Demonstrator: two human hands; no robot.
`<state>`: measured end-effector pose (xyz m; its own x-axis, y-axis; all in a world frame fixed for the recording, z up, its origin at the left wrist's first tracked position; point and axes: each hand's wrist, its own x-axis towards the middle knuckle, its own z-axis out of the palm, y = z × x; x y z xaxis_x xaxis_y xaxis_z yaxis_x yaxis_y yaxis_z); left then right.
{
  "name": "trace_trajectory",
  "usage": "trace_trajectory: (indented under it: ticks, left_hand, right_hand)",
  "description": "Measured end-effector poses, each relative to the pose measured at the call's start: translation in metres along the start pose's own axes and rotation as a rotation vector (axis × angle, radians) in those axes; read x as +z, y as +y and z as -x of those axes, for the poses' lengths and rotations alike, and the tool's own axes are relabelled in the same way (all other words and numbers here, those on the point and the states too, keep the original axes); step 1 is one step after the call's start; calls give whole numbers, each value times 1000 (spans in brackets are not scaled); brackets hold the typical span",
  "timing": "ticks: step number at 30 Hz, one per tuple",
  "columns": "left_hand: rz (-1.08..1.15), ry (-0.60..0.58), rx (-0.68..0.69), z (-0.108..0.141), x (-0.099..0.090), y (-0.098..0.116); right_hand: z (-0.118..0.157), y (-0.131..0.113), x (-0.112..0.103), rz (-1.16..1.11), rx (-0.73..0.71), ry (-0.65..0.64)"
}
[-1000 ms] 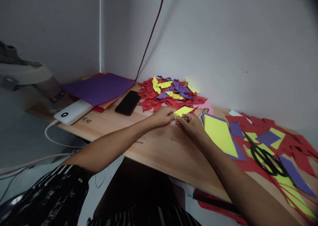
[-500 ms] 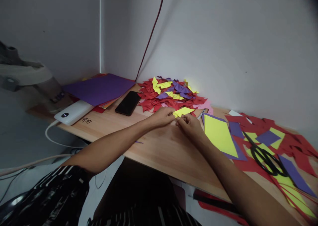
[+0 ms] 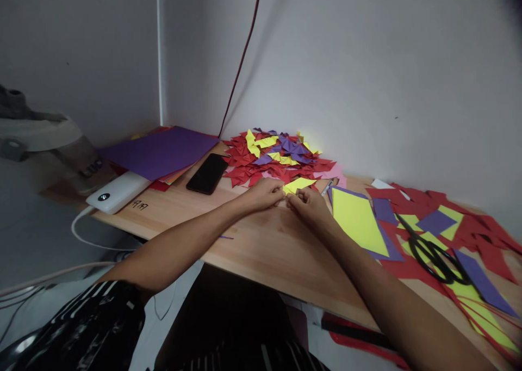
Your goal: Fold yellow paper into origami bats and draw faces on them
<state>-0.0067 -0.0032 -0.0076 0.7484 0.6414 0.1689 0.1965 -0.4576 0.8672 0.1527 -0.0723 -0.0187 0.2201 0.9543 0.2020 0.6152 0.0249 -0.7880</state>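
Observation:
Between my two hands is a small folded piece of yellow paper [image 3: 299, 185], its pointed end sticking out to the right. My left hand [image 3: 266, 193] pinches its left end with the fingers curled. My right hand [image 3: 309, 203] grips its lower edge between thumb and fingers. The fingertips hide part of the folds. Just behind the hands rises a heap of folded paper pieces [image 3: 277, 156] in red, yellow, purple and pink. To the right of my right hand lie yellow sheets [image 3: 359, 221] on top of purple ones.
Black-handled scissors [image 3: 436, 259] rest among red, yellow and purple scraps [image 3: 481, 227] at the right. A black phone [image 3: 207, 173], a white power bank [image 3: 118, 192] with a cable, and purple sheets [image 3: 163, 150] lie left. A bottle [image 3: 61, 153] stands at far left. A pen [image 3: 327, 187] lies behind the yellow sheets.
The view has shifted slightly, so the things on the table appear a little further left. Both hands keep hold of the yellow paper in nearly the same pose.

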Motion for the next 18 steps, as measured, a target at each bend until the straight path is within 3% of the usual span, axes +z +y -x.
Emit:
trace_trajectory:
  ticks: [10, 14, 18]
  left_hand:
    - [137, -104, -33, -4, -5, -2]
    - [124, -16, -54, -4, -5, -4]
    - [264, 25, -3, -7, 2, -11]
  right_hand:
    - [-1, -3, -5, -110, 14, -114]
    - [-2, -3, -4, -127, -1, -120]
    - [-2, -4, -4, -129, -24, -142]
